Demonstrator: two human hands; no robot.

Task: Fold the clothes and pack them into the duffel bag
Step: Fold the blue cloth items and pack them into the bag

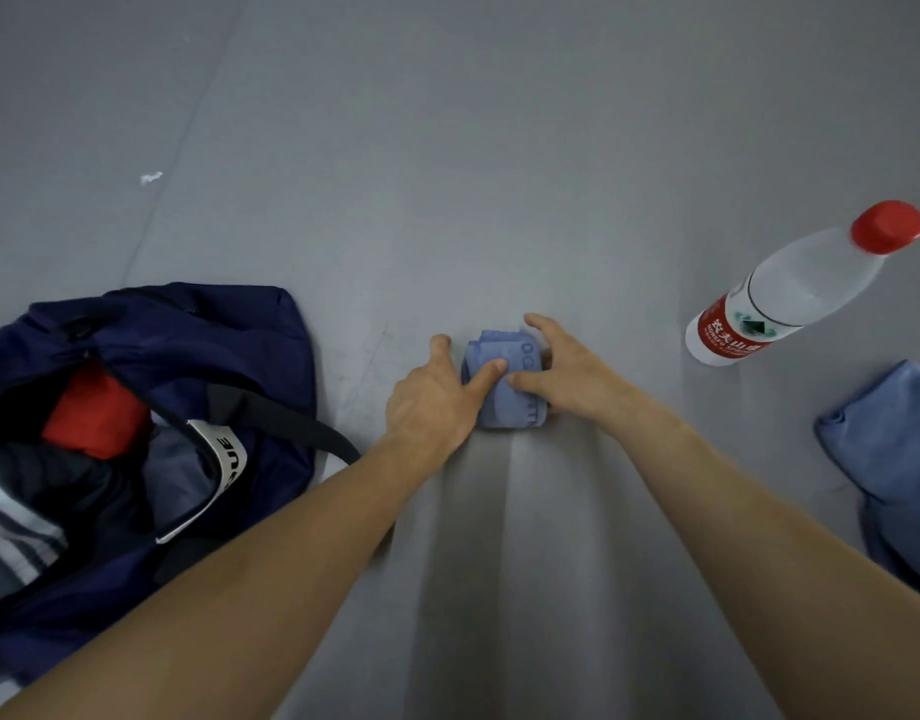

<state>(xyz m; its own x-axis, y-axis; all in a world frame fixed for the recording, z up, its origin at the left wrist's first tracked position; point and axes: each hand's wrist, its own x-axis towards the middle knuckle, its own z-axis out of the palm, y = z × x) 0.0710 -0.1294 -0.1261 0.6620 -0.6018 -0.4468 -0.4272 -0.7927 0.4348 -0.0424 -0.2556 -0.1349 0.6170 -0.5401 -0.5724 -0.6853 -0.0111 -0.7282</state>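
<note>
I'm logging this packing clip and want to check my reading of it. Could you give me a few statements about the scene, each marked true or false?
1. The left hand and right hand both hold the folded blue cloth. True.
2. The duffel bag is zipped shut. False: it gapes open, with a red item showing inside.
3. The bottle has a red cap. True.
4. The bottle sits inside the duffel bag. False: it stands on the grey surface, right of the hands and apart from the bag.
5. Another blue garment lies at the right edge. True.
</note>
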